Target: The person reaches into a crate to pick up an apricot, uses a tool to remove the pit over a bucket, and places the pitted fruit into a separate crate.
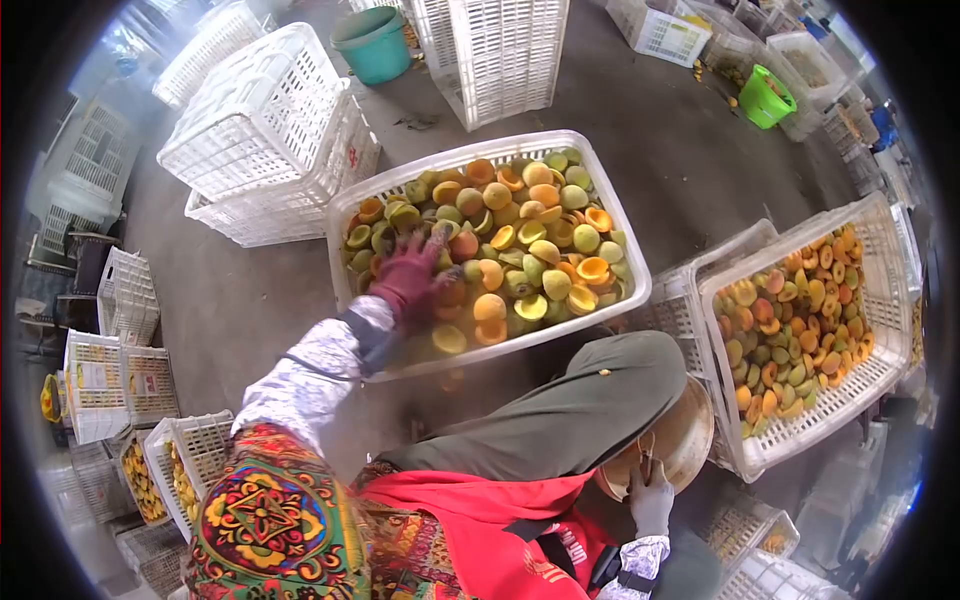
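Below the outspread left hand (412, 272), round orange-green fruit halves (545, 251) fill a white plastic crate (560, 326), presumably for easy reach; grip unclear for the right hand (653, 500).

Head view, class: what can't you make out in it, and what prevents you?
In the head view:
Left hand: blurred, so its grip is unclear.
Right hand: whatever it may hold is too small to tell.
Fruit in the middle crate: lower layers hidden by upper ones.
Basin: partly hidden by the trouser leg.
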Demonstrator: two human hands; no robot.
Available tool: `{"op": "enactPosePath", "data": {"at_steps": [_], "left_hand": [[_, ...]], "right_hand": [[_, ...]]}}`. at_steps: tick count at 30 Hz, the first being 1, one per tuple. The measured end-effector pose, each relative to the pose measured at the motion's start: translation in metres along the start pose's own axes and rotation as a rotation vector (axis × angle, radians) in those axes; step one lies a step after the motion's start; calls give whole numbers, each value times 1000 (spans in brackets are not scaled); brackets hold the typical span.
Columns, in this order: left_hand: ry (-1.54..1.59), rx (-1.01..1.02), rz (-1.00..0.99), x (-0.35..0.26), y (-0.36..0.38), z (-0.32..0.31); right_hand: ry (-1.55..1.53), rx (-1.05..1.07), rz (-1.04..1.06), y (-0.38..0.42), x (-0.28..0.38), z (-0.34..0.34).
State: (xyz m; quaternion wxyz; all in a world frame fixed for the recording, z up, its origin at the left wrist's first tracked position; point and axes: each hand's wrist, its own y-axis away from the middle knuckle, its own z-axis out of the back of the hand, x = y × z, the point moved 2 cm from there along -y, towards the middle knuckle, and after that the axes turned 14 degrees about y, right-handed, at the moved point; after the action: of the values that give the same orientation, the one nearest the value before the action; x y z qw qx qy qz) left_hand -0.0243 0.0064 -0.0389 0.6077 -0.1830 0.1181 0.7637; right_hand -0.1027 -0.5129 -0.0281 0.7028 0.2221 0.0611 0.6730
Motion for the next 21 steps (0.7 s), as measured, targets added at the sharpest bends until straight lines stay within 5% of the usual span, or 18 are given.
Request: {"op": "enactPosePath", "data": {"at_steps": [8,13,17,21], "left_hand": [[-26,2,42,-19,5,5],[116,91,120,-29,3,42],[-39,22,42,11,-14,47],[-49,29,170,44,-26,23]], "right_hand": [[-67,63,-76,-1,22,22],[68,-141,-7,23,9,30],[75,-117,-35,28,-3,21],[15,-54,-89,28,-11,7]]}}
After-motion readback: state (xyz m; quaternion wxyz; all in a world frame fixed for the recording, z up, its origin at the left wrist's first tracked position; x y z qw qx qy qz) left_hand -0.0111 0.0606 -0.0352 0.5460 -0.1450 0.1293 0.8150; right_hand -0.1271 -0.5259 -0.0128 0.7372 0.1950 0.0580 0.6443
